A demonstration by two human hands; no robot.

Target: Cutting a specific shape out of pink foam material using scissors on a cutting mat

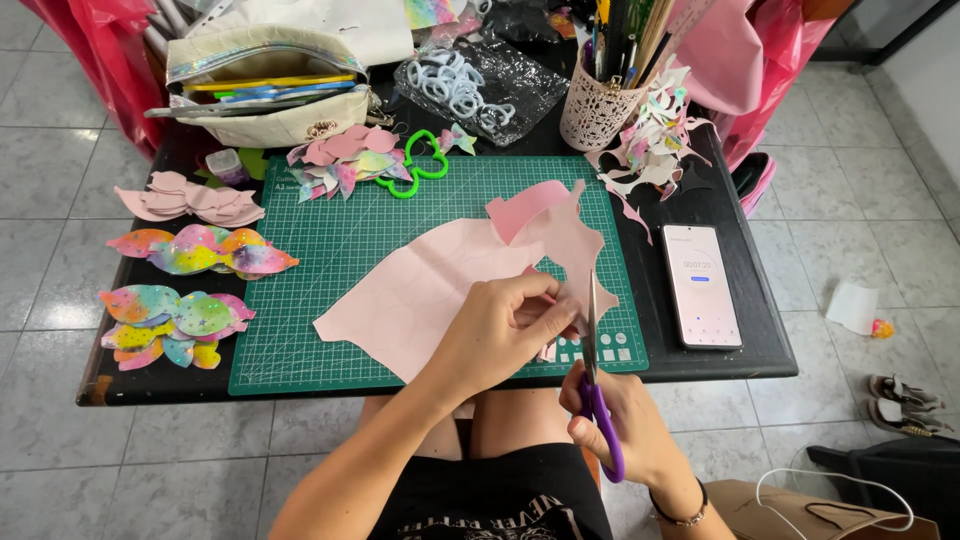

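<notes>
Nearest the camera, the person's lap in dark printed clothing fills the bottom edge, with both forearms reaching up over it. Just above, the right hand (625,425) has its fingers curled through the handles of the purple-handled scissors (595,380), whose blades stand almost upright and bite into the edge of the pink sheet (430,285). A thin bracelet (680,515) circles that wrist. The left hand (500,330) pinches the sheet just beside the blades, thumb on top and fingers bent beneath, holding the material at the near right corner of the green cutting mat (320,250).

The pink sheet lies spread across the middle of the mat, its upper right part already cut into a wavy outline, with one flap curling up. The mat rests on a black worktop (720,365). To the right of the mat a smartphone (701,287) lies face up with its screen lit. On the left edge of the worktop sit rainbow-coloured bow shapes (200,250) and, behind them, plain pink bow shapes (190,200). A green looped template (415,165) lies at the far edge of the mat. Further back stand a cream pencil case (270,85), a clear box of white rings (470,85) and a pink perforated pen holder (600,105) filled with tools.
</notes>
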